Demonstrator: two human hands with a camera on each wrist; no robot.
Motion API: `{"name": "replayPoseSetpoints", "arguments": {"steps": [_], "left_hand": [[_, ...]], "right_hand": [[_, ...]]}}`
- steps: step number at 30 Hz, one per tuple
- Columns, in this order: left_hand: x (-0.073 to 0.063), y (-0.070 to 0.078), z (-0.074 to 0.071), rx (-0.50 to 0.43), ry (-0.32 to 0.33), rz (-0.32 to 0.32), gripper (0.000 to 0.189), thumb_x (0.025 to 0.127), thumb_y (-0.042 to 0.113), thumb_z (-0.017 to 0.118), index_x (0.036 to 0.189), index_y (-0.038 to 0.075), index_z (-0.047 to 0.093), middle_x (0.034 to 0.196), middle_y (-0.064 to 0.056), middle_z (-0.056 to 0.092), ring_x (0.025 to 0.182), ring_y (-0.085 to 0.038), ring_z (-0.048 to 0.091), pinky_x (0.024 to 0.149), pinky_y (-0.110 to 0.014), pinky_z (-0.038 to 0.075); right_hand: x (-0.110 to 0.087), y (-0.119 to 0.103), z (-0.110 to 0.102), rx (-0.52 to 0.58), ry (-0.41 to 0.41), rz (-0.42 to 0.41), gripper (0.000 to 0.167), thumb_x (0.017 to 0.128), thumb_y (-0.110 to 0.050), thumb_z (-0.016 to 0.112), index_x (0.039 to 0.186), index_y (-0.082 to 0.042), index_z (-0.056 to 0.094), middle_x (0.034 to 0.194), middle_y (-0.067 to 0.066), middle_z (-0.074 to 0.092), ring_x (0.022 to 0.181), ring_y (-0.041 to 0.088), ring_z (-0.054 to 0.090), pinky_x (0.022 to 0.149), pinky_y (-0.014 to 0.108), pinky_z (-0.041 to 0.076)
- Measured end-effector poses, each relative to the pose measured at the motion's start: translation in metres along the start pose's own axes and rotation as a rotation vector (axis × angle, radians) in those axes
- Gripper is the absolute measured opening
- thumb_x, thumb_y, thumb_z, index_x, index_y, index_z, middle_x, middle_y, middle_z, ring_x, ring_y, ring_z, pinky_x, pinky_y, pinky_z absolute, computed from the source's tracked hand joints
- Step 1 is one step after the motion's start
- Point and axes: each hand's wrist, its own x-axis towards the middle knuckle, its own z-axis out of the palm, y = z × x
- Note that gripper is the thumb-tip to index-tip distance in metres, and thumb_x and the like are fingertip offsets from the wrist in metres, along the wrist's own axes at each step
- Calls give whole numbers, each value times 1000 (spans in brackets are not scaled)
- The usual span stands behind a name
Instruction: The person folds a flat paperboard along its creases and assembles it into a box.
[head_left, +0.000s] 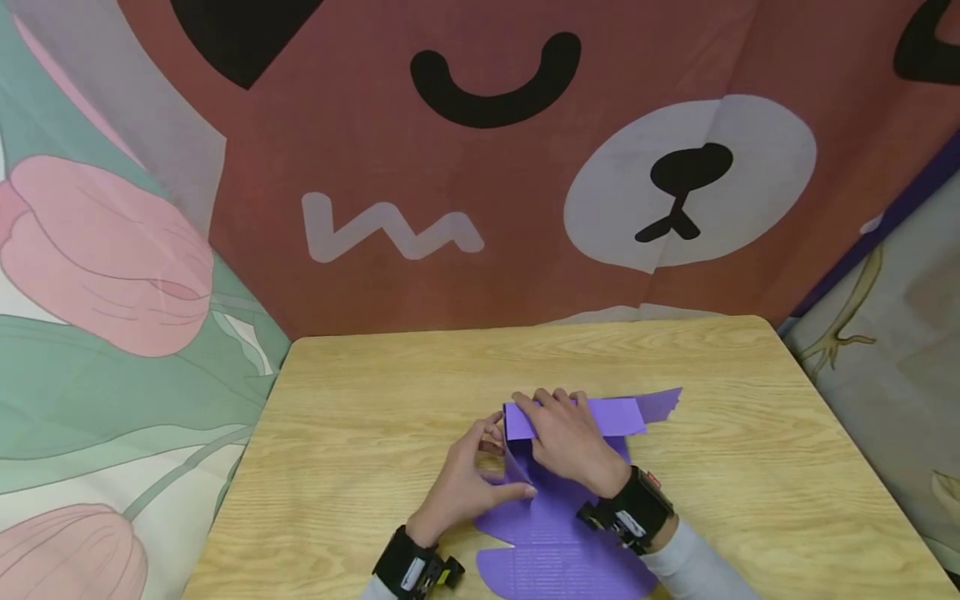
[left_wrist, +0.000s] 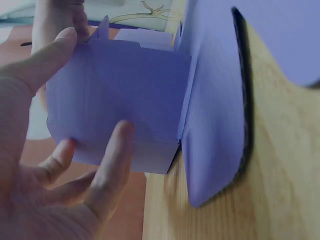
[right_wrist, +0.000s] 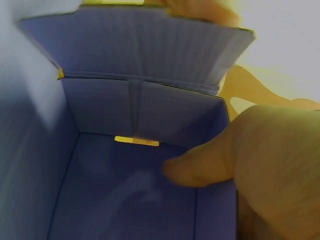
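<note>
A purple cardboard box (head_left: 551, 533), partly folded up, lies on the table with its walls raised at the far end. My left hand (head_left: 467, 490) is at its left side, fingers spread and touching the outside of the side panel (left_wrist: 120, 95), thumb by the panel's edge. Across the far wall reaches my right hand (head_left: 573, 442), gripping it with the fingers over the top flap (head_left: 618, 412) and the thumb inside. In the right wrist view, the far wall's inner flap (right_wrist: 130, 45) leans open above a slot in the fold.
The wooden table (head_left: 360, 417) stretches out around the box. A narrow purple side strip (head_left: 662, 404) sticks out to the right. Behind the table hangs a brown cloth (head_left: 450, 292) with a bear's face, and a flowered cloth (head_left: 112, 392) hangs at the left.
</note>
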Motion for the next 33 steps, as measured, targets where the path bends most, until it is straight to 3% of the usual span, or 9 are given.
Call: {"name": "replayPoseSetpoints", "arguments": {"steps": [2, 7, 11, 15, 20, 27, 33], "left_hand": [[2, 1, 2, 62, 28, -11, 82, 61, 47, 92, 126, 23, 47, 148, 3, 46, 102, -20, 65, 69, -26, 61], [9, 2, 7, 278, 98, -1, 77, 60, 63, 85, 113, 24, 45, 142, 3, 55, 91, -12, 66, 67, -18, 55], [13, 3, 10, 382, 147, 11, 77, 58, 70, 82, 103, 21, 43, 114, 3, 67, 84, -12, 66, 67, -17, 51], [16, 2, 11, 435, 191, 37, 77, 56, 71, 82, 100, 20, 44, 86, 6, 64, 75, -11, 65, 61, -16, 48], [20, 1, 12, 480, 229, 59, 72, 59, 68, 83, 98, 21, 45, 83, 7, 64, 70, -9, 64, 58, -15, 45], [23, 1, 15, 565, 306, 26, 64, 63, 61, 85, 96, 22, 46, 75, 7, 65, 63, -2, 60, 54, -15, 43], [25, 1, 17, 573, 314, 14, 61, 63, 59, 85, 92, 22, 47, 76, 8, 63, 62, 0, 58, 54, -16, 43]], "right_hand": [[0, 0, -3, 23, -22, 0, 66, 79, -16, 68, 143, -22, 52, 120, 4, 65, 107, 31, 61, 94, 56, 41], [0, -2, -8, 66, -79, 22, 66, 80, -16, 67, 144, -21, 51, 122, 4, 65, 110, 31, 60, 96, 57, 40], [0, -3, -11, 87, -109, 39, 66, 80, -15, 66, 144, -20, 51, 124, 5, 64, 111, 31, 59, 97, 58, 39], [1, -3, -15, 113, -121, 36, 66, 81, -17, 69, 144, -20, 51, 124, 6, 64, 109, 31, 59, 95, 57, 39], [3, -3, -19, 139, -147, 35, 68, 81, -20, 72, 145, -21, 49, 122, 5, 63, 106, 30, 57, 93, 55, 38], [3, -4, -24, 160, -195, 34, 75, 80, -8, 61, 151, -18, 40, 131, 7, 59, 113, 32, 55, 97, 59, 36], [2, -2, -23, 160, -188, 17, 70, 85, -14, 60, 152, -16, 40, 131, 7, 59, 115, 33, 56, 97, 60, 36]]}}
